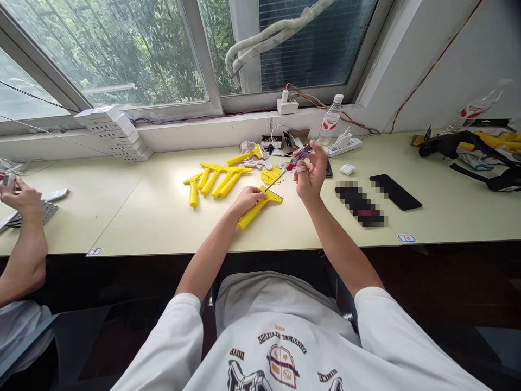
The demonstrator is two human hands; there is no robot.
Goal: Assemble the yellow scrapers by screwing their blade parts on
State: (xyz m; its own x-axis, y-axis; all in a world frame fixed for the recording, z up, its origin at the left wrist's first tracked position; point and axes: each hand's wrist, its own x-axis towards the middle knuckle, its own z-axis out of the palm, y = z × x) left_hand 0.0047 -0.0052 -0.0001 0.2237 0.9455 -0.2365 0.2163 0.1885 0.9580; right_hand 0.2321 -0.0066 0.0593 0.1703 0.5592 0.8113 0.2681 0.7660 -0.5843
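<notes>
My left hand (249, 199) is closed around a yellow scraper (253, 215) that lies on the table, its wide head pointing right. In my right hand (310, 176) is a screwdriver (300, 156) with a clear purple and red handle. Its shaft slants down to the left, and the tip meets the scraper's head beside my left fingertips. Whether the tip sits in a screw is too small to see. Just behind are yellow plastic pieces (272, 175) and another scraper (243, 158) with a metal blade. Several yellow scraper handles (220, 179) lie in a group to the left.
A water bottle (330, 120), a power strip (345, 145) and small boxes stand along the wall. To the right lie a white earphone case (347, 169), a dark phone (395, 191) and a black strap (468, 144). At far left, another person's hand (20, 195) holds something.
</notes>
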